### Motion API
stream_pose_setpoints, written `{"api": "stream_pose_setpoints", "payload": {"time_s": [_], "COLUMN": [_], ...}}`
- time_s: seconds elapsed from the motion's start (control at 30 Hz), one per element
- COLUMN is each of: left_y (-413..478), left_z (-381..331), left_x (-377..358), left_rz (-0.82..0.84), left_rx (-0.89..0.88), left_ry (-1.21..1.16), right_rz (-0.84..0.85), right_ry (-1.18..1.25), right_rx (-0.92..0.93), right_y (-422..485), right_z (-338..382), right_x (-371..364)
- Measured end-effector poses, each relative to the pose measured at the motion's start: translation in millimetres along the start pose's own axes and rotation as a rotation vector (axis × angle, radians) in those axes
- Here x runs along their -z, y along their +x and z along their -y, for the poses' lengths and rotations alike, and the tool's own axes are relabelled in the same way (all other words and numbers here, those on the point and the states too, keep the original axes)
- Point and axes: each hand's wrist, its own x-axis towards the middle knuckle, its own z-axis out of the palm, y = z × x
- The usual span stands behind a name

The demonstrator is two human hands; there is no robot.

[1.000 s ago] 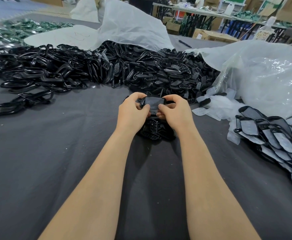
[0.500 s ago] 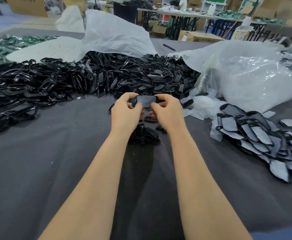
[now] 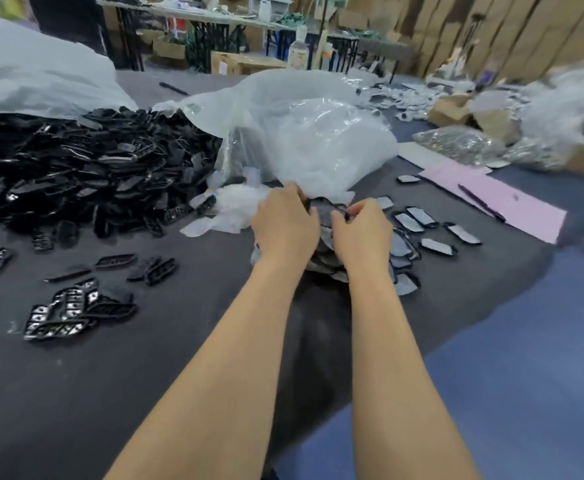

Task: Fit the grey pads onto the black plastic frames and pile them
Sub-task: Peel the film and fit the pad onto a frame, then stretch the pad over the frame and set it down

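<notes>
1. Left hand (image 3: 285,225) and right hand (image 3: 361,233): fingers curled, gripping one black plastic frame with grey pad (image 3: 325,210).
2. Held over pile of padded frames (image 3: 404,247).
3. Dark grey cloth tabletop (image 3: 145,375); heap of bare black frames (image 3: 93,168) left, clear plastic bag (image 3: 311,140) behind.
4. Stacked cardboard boxes (image 3: 525,32) in the room behind.

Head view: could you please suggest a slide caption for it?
Left hand and right hand grip a black frame over the pile of padded frames.

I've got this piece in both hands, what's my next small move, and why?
Probably set it down on the pile below. The left hand and right hand both pinch the padded frame over that heap of finished pieces, so stacking looks next; blur hides whether it is fully fitted.
</notes>
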Motion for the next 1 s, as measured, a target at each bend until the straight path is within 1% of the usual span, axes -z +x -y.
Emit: {"api": "stream_pose_setpoints", "payload": {"time_s": [0.1,0.2,0.3,0.37,0.43,0.5,0.57,0.7,0.83,0.9,1.0], "left_y": [2.7,2.8,5.7,7.7,9.3,10.4,9.5,-0.5,-18.6,-26.7,-35.1], "left_z": [-3.9,-2.5,-1.2,1.7,9.8,22.9,43.7,99.2,158.5,183.7,213.5], "left_x": [-17.4,-25.4,-22.0,-13.9,0.1,18.8,43.9,100.3,155.2,178.8,207.7], "left_rz": [0.039,0.049,0.032,-0.005,-0.056,-0.107,-0.180,-0.343,-0.491,-0.566,-0.646], "left_rx": [0.064,0.088,0.106,0.121,0.126,0.143,0.170,0.233,0.377,0.449,0.512], "left_ry": [0.166,0.173,0.064,-0.052,-0.161,-0.249,-0.292,-0.270,-0.290,-0.307,-0.350], "right_rz": [0.031,0.007,-0.063,-0.104,-0.088,-0.015,0.100,0.333,0.541,0.620,0.676], "right_ry": [-0.095,-0.137,-0.093,-0.007,0.077,0.133,0.169,0.164,0.147,0.151,0.159], "right_rx": [-0.033,-0.044,-0.007,0.056,0.112,0.153,0.207,0.349,0.484,0.533,0.577], "right_y": [6.0,8.4,5.7,-0.4,-9.2,-20.2,-34.9,-72.7,-118.3,-138.3,-159.9], "right_z": [-13.2,-17.0,-10.5,-1.2,12.6,28.4,46.9,90.4,137.0,156.4,180.3], "right_x": [1.8,0.3,-4.0,-11.5,-24.1,-40.1,-62.0,-110.8,-158.2,-179.0,-205.6]}}
